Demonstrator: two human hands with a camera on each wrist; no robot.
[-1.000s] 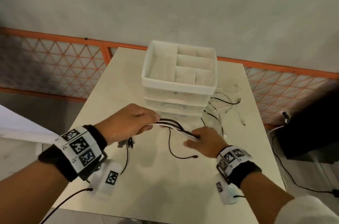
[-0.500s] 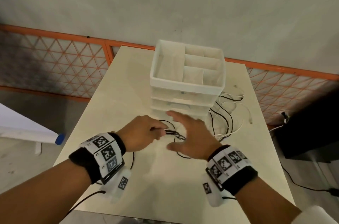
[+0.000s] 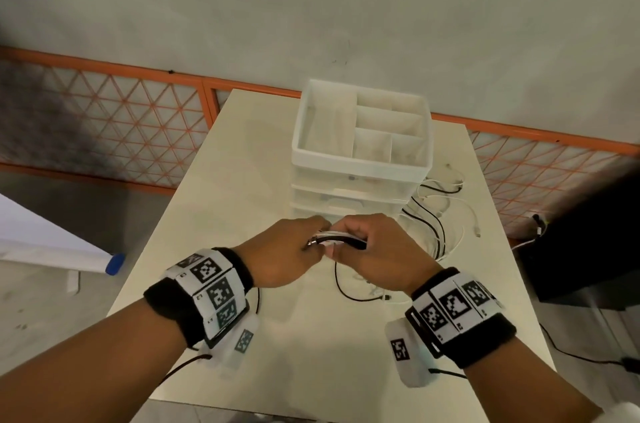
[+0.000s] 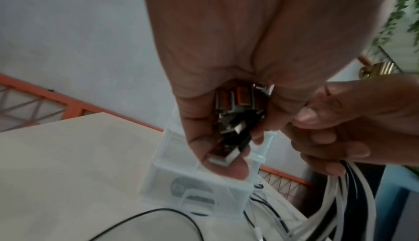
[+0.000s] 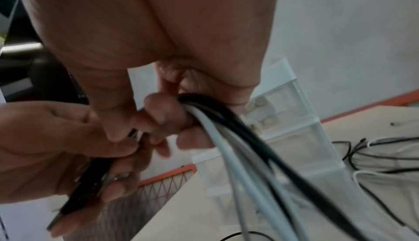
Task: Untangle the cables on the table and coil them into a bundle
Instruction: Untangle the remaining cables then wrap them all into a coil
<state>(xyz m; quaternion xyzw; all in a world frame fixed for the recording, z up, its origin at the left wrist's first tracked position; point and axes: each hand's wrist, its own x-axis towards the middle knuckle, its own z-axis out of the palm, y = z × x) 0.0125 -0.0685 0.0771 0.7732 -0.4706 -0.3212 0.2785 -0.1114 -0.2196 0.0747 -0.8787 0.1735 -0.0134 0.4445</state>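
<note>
**Cables gathered at one end, the rest trailing loose**

The biggest risk I am seeing lies in the long run of cables (image 3: 434, 228) sprawling across the worktop (image 3: 242, 152) to the right of the white drawer organizer (image 3: 360, 159): black and white strands are crossing each other there, so if I am pulling hard to start coiling, they may snag, knot tighter or drag against the organizer. The smaller risk is at the plugs (image 4: 235, 119); several metal ends are stacked unevenly in my grip, and one could be slipping out as I am regripping.

My left hand (image 3: 280, 256) is hovering above the worktop, fingers (image 4: 224, 166) curled round the plug ends. My right hand (image 3: 377, 253) is meeting it knuckle to knuckle, fingers (image 5: 163, 112) wrapped round the strands just beyond the plugs, which are hanging down from it.
</note>
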